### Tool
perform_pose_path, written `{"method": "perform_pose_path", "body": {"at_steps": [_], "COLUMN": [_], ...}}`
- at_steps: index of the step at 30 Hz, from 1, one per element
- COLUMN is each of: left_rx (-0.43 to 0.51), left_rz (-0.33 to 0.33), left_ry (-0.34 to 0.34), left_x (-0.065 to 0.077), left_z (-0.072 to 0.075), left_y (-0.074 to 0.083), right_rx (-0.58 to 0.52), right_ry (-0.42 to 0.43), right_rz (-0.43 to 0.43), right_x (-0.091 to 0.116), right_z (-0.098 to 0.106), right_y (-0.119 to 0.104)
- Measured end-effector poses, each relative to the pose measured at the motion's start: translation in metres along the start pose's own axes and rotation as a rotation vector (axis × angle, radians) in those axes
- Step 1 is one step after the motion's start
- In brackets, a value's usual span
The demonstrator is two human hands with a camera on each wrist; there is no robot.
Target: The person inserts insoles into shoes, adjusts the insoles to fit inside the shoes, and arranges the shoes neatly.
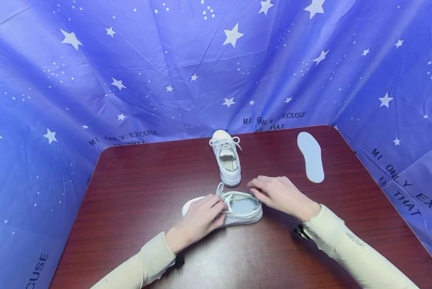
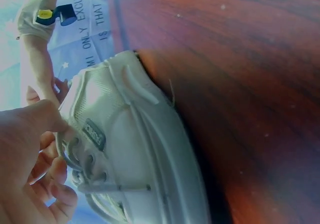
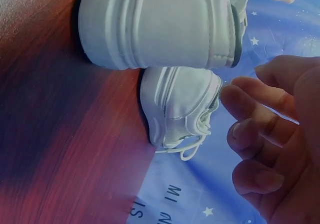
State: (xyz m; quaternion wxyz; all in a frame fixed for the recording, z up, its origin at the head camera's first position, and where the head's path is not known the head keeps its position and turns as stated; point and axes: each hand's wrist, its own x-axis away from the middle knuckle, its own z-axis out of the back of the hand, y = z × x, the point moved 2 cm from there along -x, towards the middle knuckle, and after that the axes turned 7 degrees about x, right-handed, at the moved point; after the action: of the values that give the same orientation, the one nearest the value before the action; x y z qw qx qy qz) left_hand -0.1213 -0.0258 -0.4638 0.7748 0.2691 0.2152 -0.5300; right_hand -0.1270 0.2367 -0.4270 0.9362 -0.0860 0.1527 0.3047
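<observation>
A white lace-up sneaker point(image 1: 237, 218) lies on the table with its toe to the left, and a light blue-grey insole point(image 1: 244, 206) shows inside it. My left hand point(image 1: 204, 213) grips this sneaker near the laces and tongue; the left wrist view shows the thumb at the upper edge and curled fingers beyond it. Just off the heel, my right hand point(image 1: 282, 196) hovers with loosely bent fingers that hold nothing. In the right wrist view, a gap separates those fingers point(image 3: 245, 136) from the sneaker's heel point(image 3: 165, 24).
Behind, a second white sneaker point(image 1: 227, 158) with a tied bow stands with its toe to the back. One loose pale insole point(image 1: 311, 157) lies at the back right of the dark red wooden table point(image 1: 136, 180). Blue star-printed cloth point(image 1: 187, 60) hangs around the table.
</observation>
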Motion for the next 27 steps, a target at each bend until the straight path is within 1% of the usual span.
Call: {"method": "perform_pose_path", "body": {"at_steps": [4,10,13,15,18,22,23,25,26,27], "left_rx": [0.008,0.034,0.05,0.062,0.104,0.122,0.115,0.088,0.069,0.051], "left_rz": [0.011,-0.023,-0.02,-0.016,-0.01,-0.002,0.016,0.089,0.14,0.206], "left_ry": [-0.064,-0.164,-0.203,-0.22,-0.235,-0.213,-0.201,-0.171,-0.151,-0.133], "left_x": [-0.001,-0.003,-0.003,-0.003,-0.001,0.002,0.003,0.004,0.005,0.005], "left_z": [0.004,0.013,0.015,0.018,0.021,0.028,0.03,0.033,0.034,0.034], "left_y": [0.0,-0.006,-0.011,-0.015,-0.022,-0.031,-0.033,-0.036,-0.036,-0.037], "right_rx": [0.004,0.008,0.006,0.006,0.005,0.003,0.002,0.001,0.002,0.002], "right_ry": [0.012,0.017,0.006,0.0,0.001,0.003,0.003,-0.001,-0.003,-0.004], "right_rz": [0.002,0.001,-0.005,-0.004,0.0,0.002,0.002,0.002,0.001,0.0], "right_x": [0.001,0.004,0.004,0.004,0.003,0.002,0.002,0.001,0.001,0.001], "right_z": [0.0,0.0,-0.001,-0.003,-0.004,-0.005,-0.006,-0.007,-0.008,-0.008], "right_y": [-0.001,-0.001,-0.001,-0.001,-0.001,-0.001,-0.001,-0.001,-0.001,-0.001]}}
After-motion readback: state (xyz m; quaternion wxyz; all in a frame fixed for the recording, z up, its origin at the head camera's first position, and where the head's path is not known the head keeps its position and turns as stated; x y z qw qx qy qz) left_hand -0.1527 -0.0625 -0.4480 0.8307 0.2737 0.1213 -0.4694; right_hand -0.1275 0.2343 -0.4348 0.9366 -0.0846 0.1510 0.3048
